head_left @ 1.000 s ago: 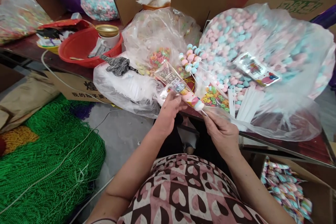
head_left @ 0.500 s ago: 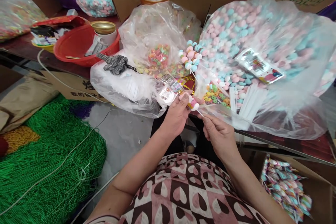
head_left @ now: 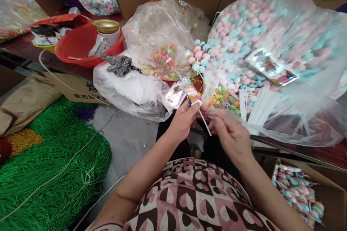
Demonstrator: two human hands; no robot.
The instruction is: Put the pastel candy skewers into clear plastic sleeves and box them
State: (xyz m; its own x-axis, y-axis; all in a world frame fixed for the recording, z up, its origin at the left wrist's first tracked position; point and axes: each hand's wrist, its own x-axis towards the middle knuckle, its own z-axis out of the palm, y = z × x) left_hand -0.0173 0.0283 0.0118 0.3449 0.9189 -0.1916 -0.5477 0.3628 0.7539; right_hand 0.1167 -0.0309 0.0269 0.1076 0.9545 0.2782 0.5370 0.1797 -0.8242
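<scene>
My left hand is closed on a candy skewer in a clear printed sleeve, gripping it near the sleeve's lower end. Its white stick points down and right from my fingers. My right hand is beside the stick, fingers curled and blurred; what they hold I cannot make out. Just beyond my hands lie loose coloured ring candies, a bundle of white sticks and an unwrapped skewer of pink and blue sweets.
A big clear bag of pink and blue sweets covers the table's right side. A red basin with a gold-lidded jar stands at the left. Green netting lies on the floor. A box of wrapped skewers sits at lower right.
The sleeve has slid further down over the candies. The skewer has swung from lying slantwise to nearly upright, and my right hand has shifted from the stick's tip to beside it.
</scene>
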